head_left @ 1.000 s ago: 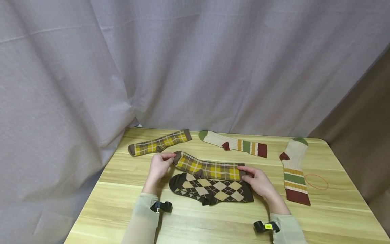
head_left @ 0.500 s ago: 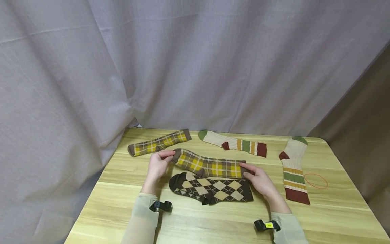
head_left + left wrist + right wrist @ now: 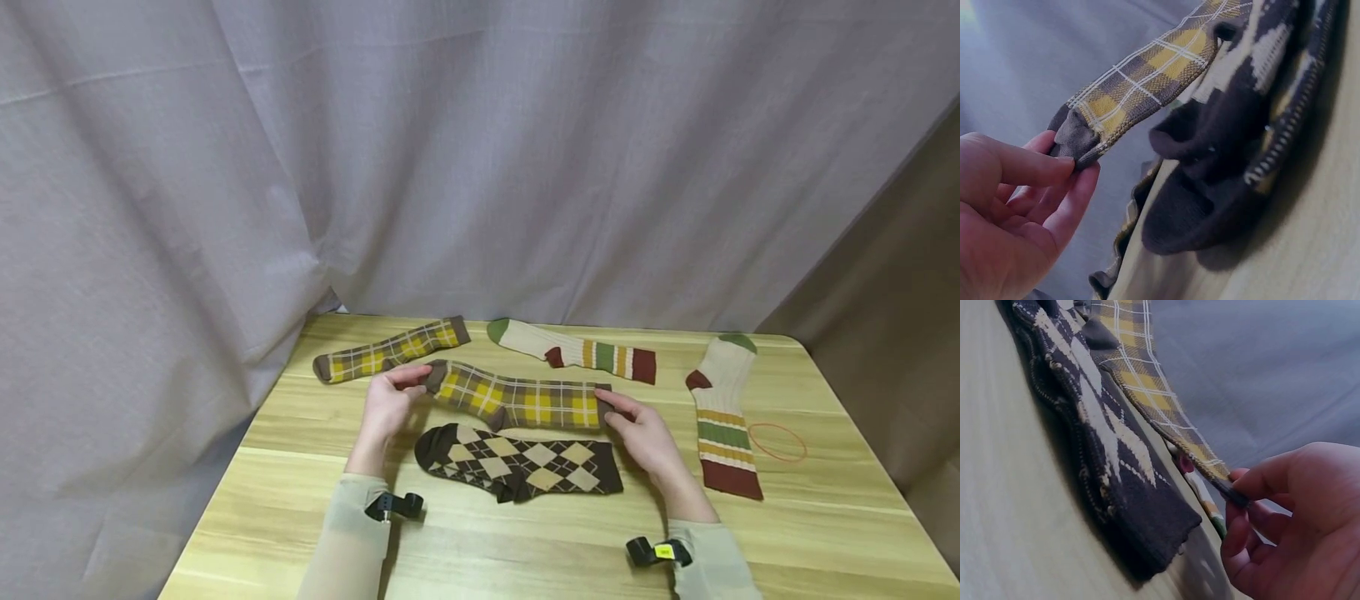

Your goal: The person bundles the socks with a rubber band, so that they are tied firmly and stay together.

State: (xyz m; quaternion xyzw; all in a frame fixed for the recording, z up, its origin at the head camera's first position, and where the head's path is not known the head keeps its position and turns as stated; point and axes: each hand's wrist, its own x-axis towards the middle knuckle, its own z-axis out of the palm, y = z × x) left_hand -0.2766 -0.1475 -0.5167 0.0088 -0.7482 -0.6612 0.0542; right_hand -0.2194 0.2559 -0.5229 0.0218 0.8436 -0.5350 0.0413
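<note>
The yellow plaid sock (image 3: 543,404) is stretching just above the desk (image 3: 495,554); the fingers of the left hand (image 3: 386,408) are pinching its toe, those of the right hand (image 3: 645,437) its cuff. Dark argyle socks (image 3: 540,465) are lying nearer than the fingers; another plaid sock (image 3: 375,354) is lying beyond the left ones.

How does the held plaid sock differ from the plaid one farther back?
The left hand and right hand pinch the held sock at toe and cuff; the far sock lies on the table. In the head view, the held sock slopes down from toe to cuff, the far sock up. Both share yellow-and-brown plaid with white lines.
</note>
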